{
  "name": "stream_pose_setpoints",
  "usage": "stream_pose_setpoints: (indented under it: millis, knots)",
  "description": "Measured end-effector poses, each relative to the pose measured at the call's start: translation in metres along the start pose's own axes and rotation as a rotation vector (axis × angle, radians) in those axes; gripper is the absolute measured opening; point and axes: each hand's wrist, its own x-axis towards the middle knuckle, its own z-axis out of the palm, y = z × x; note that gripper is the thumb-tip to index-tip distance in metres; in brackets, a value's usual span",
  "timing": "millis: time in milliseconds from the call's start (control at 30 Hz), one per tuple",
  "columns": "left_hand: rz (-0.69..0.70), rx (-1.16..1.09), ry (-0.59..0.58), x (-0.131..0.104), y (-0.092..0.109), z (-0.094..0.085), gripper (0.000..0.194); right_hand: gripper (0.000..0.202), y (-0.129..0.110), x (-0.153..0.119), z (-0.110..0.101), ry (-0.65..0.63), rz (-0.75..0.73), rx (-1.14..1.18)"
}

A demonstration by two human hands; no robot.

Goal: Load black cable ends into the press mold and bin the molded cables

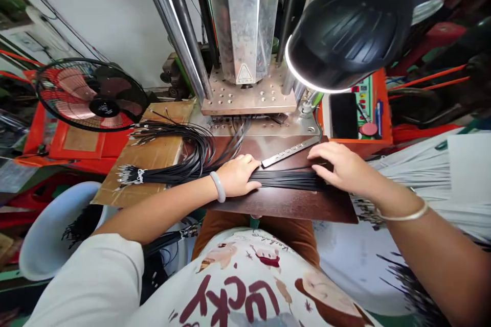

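A row of flat black cables lies side by side on a brown board. Over the left part of this row rests my left hand, its thumb on the near side and fingers on the far side, gripping the cables. My right hand is at the right end of the row, thumb and fingers apart and curved, the thumb near the cables. Just behind the cables lies a slotted metal strip, slanting up to the right; its near end is close to my left fingertips.
A press with a drilled metal plate stands behind the board. A black lamp hangs at right. Tied cable bundles lie on cardboard at left, near a fan. White cables lie at right.
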Motion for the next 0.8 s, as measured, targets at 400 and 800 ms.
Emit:
stream_pose_setpoints:
  millis: [400, 800]
  knots:
    - [-0.058, -0.086, -0.419, 0.035, -0.011, -0.03, 0.019, 0.03, 0.045, 0.051, 0.014, -0.146, -0.268, -0.229]
    - [0.03, -0.034, -0.344, 0.024, -0.017, -0.025, 0.029, 0.028, -0.017, 0.051, 0.0, 0.019, -0.074, 0.013]
